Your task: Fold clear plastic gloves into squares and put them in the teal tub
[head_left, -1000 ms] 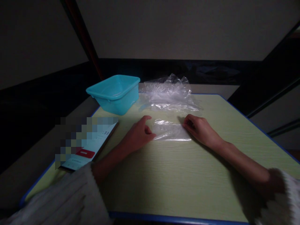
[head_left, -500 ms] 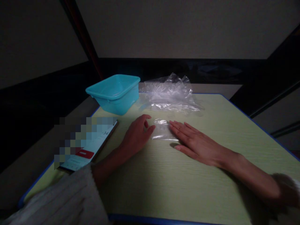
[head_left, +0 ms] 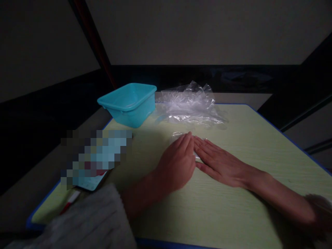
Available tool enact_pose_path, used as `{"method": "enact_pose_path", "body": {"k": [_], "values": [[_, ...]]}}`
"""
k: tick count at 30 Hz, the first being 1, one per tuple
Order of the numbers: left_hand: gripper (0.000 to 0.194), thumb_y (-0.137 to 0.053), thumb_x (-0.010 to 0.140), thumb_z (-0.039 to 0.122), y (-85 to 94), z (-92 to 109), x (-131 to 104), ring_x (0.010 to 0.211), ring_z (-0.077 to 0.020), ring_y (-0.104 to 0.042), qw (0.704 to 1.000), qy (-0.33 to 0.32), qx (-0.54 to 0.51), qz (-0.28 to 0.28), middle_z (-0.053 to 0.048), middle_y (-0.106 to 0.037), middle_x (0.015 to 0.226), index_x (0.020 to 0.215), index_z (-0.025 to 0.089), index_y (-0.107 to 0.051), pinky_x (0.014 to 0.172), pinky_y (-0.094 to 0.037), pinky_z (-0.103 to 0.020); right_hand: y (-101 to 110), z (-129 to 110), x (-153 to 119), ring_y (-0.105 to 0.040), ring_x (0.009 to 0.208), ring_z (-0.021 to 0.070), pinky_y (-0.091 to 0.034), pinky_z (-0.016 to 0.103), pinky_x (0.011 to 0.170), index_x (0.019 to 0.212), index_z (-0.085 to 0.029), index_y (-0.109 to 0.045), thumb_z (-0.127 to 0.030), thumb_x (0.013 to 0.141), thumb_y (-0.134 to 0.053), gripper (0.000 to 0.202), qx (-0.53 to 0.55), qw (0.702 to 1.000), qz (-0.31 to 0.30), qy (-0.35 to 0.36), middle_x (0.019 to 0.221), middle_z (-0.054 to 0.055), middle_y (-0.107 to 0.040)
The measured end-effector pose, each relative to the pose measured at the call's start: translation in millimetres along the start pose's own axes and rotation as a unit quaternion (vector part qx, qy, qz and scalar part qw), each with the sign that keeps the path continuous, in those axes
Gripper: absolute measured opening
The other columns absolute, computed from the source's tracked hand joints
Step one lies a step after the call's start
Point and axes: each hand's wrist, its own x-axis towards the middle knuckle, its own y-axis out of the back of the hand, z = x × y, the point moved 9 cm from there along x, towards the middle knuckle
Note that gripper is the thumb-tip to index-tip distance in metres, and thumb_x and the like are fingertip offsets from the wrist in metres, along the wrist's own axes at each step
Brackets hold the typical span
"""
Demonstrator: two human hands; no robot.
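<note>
A small clear plastic bag (head_left: 177,135) lies flat on the table, mostly hidden under my hands. My left hand (head_left: 176,162) rests over its middle, fingers together and bent downward, their tips partly out of sight. I see no part of the bag lifted in it. Close beside it, my right hand (head_left: 220,160) is open and lies flat on the bag's right part. The fingertips of both hands nearly meet.
A crumpled heap of clear plastic bags (head_left: 192,103) lies at the back of the table (head_left: 207,214). A turquoise plastic basin (head_left: 138,112) stands at the back left. A phone (head_left: 90,181) lies at the left, with a red and white object (head_left: 71,200) near it.
My left hand has moved right, from beside the bag's left end to over it, near my right fingertips. The right hand stays almost in place. The red and white object has come into view.
</note>
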Motion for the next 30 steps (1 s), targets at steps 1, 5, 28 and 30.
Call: {"method": "enact_pose_path", "body": {"k": [1, 5, 28, 30], "values": [[0.045, -0.031, 0.085, 0.016, -7.2, 4.8, 2.6, 0.129, -0.0262, -0.031, 1.000, 0.003, 0.014, -0.018, -0.022, -0.037, 0.137, 0.125, -0.003, -0.040, 0.106, -0.030, -0.040, -1.2, 0.4, -0.2, -0.016, 0.134, 0.0266, -0.023, 0.049, 0.107, 0.141, -0.005, -0.020, -0.042, 0.093, -0.024, 0.061, -0.002, 1.000, 0.003, 0.002, 0.145, 0.021, -0.021], [0.050, -0.026, 0.090, 0.023, -24.5, 13.4, 11.3, 0.134, -0.0268, -0.024, 0.997, 0.021, 0.045, -0.056, -0.023, -0.030, 0.141, 0.130, -0.006, -0.033, 0.109, -0.024, -0.039, -2.0, 0.9, -1.1, -0.019, 0.133, 0.0260, -0.023, 0.050, 0.107, 0.142, -0.008, -0.017, -0.032, 0.092, -0.024, 0.056, -0.007, 1.000, 0.019, 0.008, 0.144, 0.019, -0.026], [0.080, -0.025, 0.086, 0.061, -32.7, -19.0, 8.0, 0.133, -0.0298, -0.024, 0.989, 0.098, 0.080, -0.071, -0.026, -0.028, 0.141, 0.131, -0.005, -0.033, 0.108, -0.025, -0.041, 0.8, 1.4, -0.8, -0.015, 0.134, 0.0252, -0.020, 0.050, 0.107, 0.143, -0.009, -0.013, -0.034, 0.092, -0.025, 0.057, -0.007, 1.000, 0.013, 0.002, 0.147, 0.016, -0.019], [0.079, -0.026, 0.087, 0.059, -31.4, -22.5, 6.8, 0.133, -0.0302, -0.025, 0.990, 0.095, 0.085, -0.067, -0.026, -0.030, 0.140, 0.130, -0.006, -0.035, 0.108, -0.025, -0.041, 0.6, 1.5, -0.7, -0.016, 0.134, 0.0252, -0.020, 0.050, 0.107, 0.143, -0.010, -0.012, -0.035, 0.093, -0.023, 0.057, -0.007, 1.000, 0.016, 0.001, 0.146, 0.016, -0.019]]}}
